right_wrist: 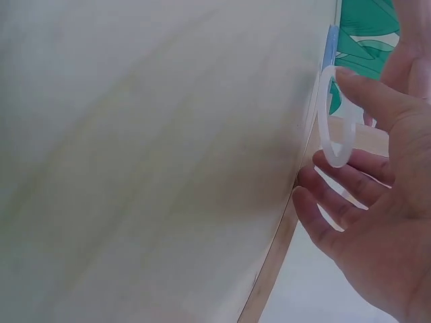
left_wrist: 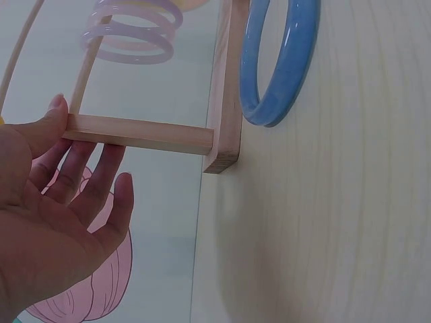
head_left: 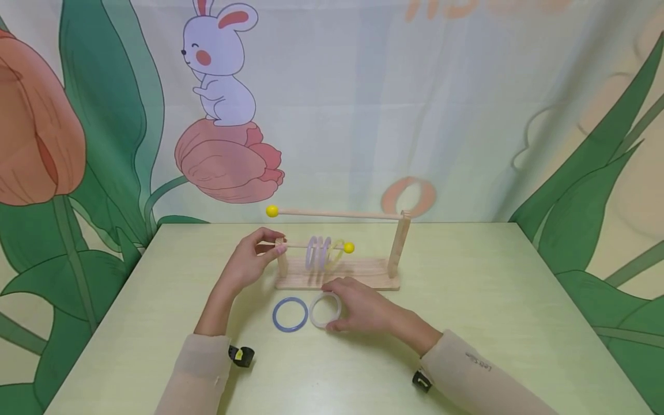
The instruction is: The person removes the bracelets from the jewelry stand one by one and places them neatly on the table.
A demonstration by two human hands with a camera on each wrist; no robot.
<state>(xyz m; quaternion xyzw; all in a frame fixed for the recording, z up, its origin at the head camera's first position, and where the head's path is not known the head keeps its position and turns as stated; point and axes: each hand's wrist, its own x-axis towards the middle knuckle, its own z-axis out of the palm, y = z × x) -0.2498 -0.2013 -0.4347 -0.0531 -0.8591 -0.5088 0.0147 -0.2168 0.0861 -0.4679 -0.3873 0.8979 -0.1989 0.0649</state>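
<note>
My left hand [head_left: 249, 259] grips the top of the short post [left_wrist: 148, 134] of a wooden bangle stand [head_left: 370, 274], its thumb on one side and fingers on the other. From that post a lower rod [head_left: 298, 246] runs right, carrying several lilac and pinkish bangles [head_left: 309, 256] and a tilted yellow one. My right hand [head_left: 370, 308] holds a white bangle [right_wrist: 326, 128] across its width between thumb and fingers, in front of the stand's base. Just left of it, a blue bangle [head_left: 275, 316] lies flat on the table.
The stand's tall post [head_left: 398, 245] rises at the right and bears a bare upper rod [head_left: 337, 214] pointing left. A yellow ball [head_left: 272, 211] caps that rod; another yellow ball [head_left: 349, 247] caps the lower rod. A printed curtain [head_left: 332, 115] hangs behind the table [head_left: 493, 300].
</note>
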